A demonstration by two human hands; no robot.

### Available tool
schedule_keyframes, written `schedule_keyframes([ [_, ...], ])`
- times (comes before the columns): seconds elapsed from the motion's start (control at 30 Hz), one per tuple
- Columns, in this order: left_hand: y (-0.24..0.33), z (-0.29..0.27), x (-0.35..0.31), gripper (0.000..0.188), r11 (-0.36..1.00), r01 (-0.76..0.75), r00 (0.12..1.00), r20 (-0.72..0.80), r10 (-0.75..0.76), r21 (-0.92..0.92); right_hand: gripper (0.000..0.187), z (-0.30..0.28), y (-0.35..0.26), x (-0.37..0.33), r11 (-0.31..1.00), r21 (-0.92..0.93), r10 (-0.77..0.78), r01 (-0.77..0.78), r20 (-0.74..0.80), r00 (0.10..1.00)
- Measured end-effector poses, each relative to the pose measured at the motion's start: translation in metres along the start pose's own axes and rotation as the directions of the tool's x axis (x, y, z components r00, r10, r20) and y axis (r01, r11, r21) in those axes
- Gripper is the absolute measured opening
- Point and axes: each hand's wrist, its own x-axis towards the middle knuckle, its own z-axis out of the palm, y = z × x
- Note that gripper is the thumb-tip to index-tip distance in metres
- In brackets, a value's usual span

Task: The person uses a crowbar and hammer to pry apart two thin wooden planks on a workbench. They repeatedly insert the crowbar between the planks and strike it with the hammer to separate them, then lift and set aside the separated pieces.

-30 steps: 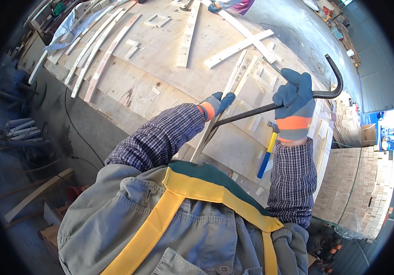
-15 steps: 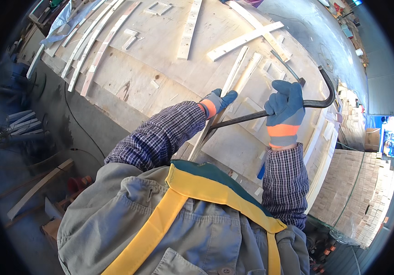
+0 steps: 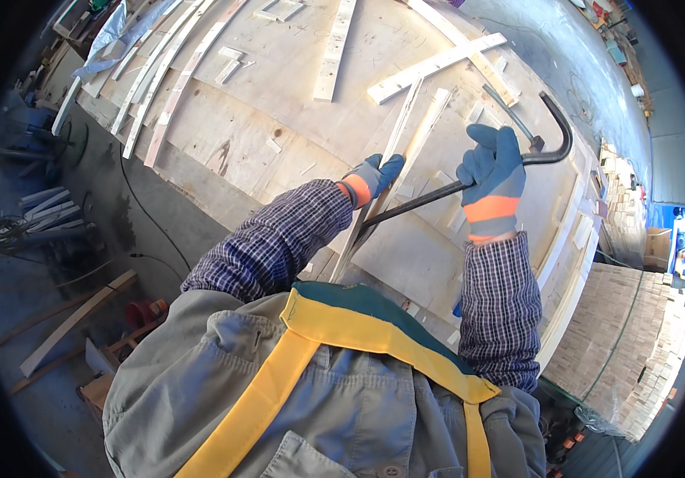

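Observation:
My left hand [image 3: 371, 180], in a blue glove with an orange cuff, is closed around a narrow wooden strip [image 3: 403, 119]. A second strip [image 3: 422, 142] runs close beside it, with a slim gap between their far ends. My right hand [image 3: 492, 174], gloved alike, grips a black crowbar [image 3: 426, 200] near its hooked end. The bar slants down to the left, and its other end meets the strips just below my left hand. Whether that tip sits between the strips or under them, I cannot tell. A hammer [image 3: 513, 118] lies beyond my right hand.
A large plywood work table [image 3: 278, 88] spreads ahead, with long wooden strips [image 3: 168, 88] at its left and crossed boards [image 3: 438, 68] at the far side. A big stack of wood blocks [image 3: 625, 319] stands at right. A cable [image 3: 145, 215] hangs at left.
My right hand and the crowbar's hooked end have shifted slightly away from me, and the hook has swung a little left. My left hand keeps its hold on the strip.

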Motion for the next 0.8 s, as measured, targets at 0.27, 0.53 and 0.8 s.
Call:
schedule_keyframes([
  [0.27, 0.012, -0.002, -0.003, 0.051, 0.982, -0.056, 0.993, 0.112, 0.036, 0.18, 0.041, -0.017, -0.003, -0.019, 0.997, 0.029, -0.068, 0.07, -0.059, 0.996],
  [0.53, 0.014, -0.016, -0.018, 0.064, 0.998, -0.055, 0.968, 0.243, 0.058, -0.022, 0.041, -0.013, -0.008, -0.028, 0.997, 0.046, -0.056, 0.061, -0.103, 0.993],
  [0.8, 0.0, -0.017, -0.038, 0.049, 0.943, -0.147, 0.932, 0.277, 0.233, -0.299, 0.041, -0.014, -0.008, -0.033, 0.996, 0.054, -0.067, 0.071, -0.078, 0.995],
])
